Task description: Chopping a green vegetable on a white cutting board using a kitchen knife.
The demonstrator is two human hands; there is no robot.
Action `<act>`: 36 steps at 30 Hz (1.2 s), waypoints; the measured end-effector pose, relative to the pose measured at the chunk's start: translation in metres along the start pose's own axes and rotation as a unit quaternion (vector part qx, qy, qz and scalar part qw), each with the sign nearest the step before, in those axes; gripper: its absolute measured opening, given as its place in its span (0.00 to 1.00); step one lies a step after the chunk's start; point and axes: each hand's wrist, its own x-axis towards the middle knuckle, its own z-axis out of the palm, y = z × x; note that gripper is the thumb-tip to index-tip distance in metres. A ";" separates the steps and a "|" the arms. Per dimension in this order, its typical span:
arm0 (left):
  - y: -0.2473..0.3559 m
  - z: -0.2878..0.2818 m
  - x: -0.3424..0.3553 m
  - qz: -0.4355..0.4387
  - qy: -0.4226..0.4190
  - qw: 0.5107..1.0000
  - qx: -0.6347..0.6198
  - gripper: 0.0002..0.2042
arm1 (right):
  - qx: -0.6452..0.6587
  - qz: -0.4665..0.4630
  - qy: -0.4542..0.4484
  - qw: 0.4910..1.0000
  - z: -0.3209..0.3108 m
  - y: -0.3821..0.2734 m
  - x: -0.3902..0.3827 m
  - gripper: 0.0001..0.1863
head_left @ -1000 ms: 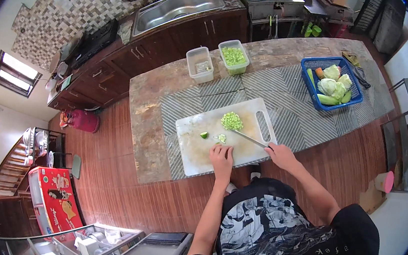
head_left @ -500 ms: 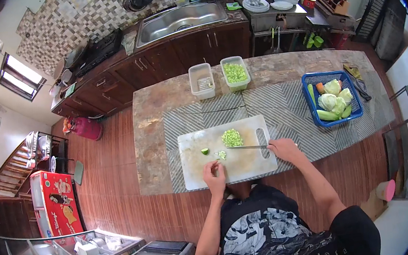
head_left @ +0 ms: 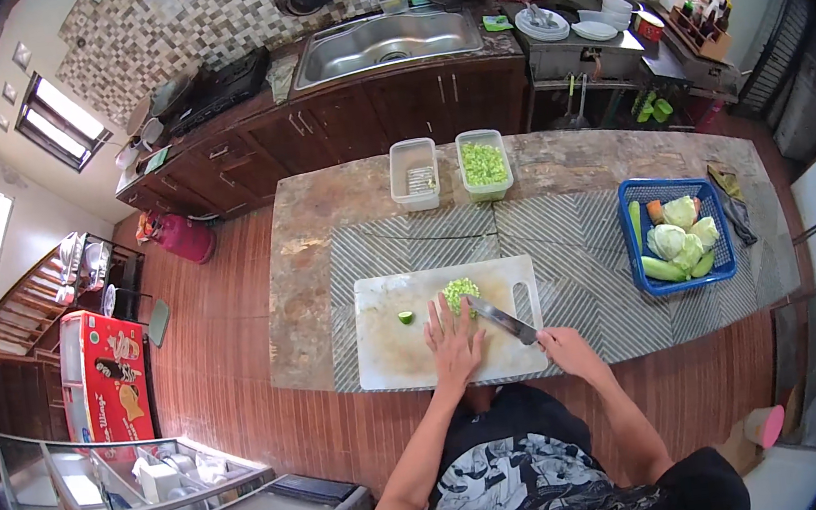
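Observation:
A white cutting board (head_left: 395,357) lies at the near edge of the table. My right hand (head_left: 566,350) grips the handle of a kitchen knife (head_left: 504,320), its blade slanting up and left toward a pile of chopped green vegetable (head_left: 461,292). My left hand (head_left: 454,342) is open, fingers stretched out at the pile's near left side and partly covering it. Left of the fingers sits a small green vegetable end piece (head_left: 406,317). Whether my left fingertips touch the blade I cannot tell.
Beyond the board stand a plastic container (head_left: 417,199) with a little inside and another container (head_left: 488,191) full of chopped green pieces. A blue basket (head_left: 685,282) of vegetables stands at the right. Farther back are a sink (head_left: 389,44) and stacked plates (head_left: 543,26).
My left hand has moved right and opened flat beside the chopped pile. The knife has turned from nearly level to slanting, its handle now nearer me. The view has shifted slightly.

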 end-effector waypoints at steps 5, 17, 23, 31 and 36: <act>0.001 0.000 0.001 -0.024 -0.001 1.000 0.009 0.34 | -0.038 -0.006 0.018 0.999 -0.007 0.003 -0.007 0.22; -0.049 -0.028 -0.024 -0.088 0.134 0.977 -0.141 0.14 | -0.056 -0.003 0.044 0.997 0.011 -0.005 -0.023 0.20; -0.061 -0.031 -0.020 -0.044 0.136 0.981 -0.132 0.06 | -0.181 -0.044 0.065 0.980 0.038 -0.022 -0.033 0.18; -0.077 -0.032 -0.012 0.007 0.091 0.992 -0.088 0.04 | -0.261 -0.029 0.121 0.957 0.079 -0.020 -0.028 0.15; -0.088 -0.035 -0.019 0.033 0.074 0.993 -0.081 0.04 | -0.308 -0.047 0.128 0.942 0.100 -0.025 -0.028 0.15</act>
